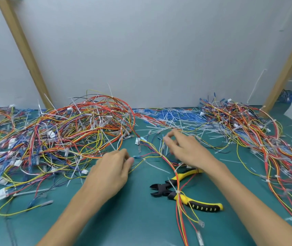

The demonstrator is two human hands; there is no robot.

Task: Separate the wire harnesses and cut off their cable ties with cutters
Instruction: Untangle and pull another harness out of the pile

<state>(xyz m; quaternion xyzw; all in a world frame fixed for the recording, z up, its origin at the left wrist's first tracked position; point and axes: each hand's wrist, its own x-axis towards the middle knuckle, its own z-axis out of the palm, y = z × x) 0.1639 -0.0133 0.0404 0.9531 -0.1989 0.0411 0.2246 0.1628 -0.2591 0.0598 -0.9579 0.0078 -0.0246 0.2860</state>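
Note:
One wire harness (178, 176) of red, yellow and orange wires lies down the middle of the green mat, bound by white cable ties, one tie (177, 192) right over the cutters. The yellow-and-black cutters (186, 196) rest on the mat under that harness, jaws pointing left, held by neither hand. My left hand (111, 173) pinches a thin wire of the harness near its left branch. My right hand (186, 150) hovers over the harness's upper branches, thumb and fingers curled near a wire; it is blurred.
A big tangled pile of harnesses (67, 132) fills the left of the mat. Another pile (258, 132) spreads down the right side. Cut white ties and blue bits (170, 118) litter the back by the grey wall. Wooden posts (24, 50) lean at both sides.

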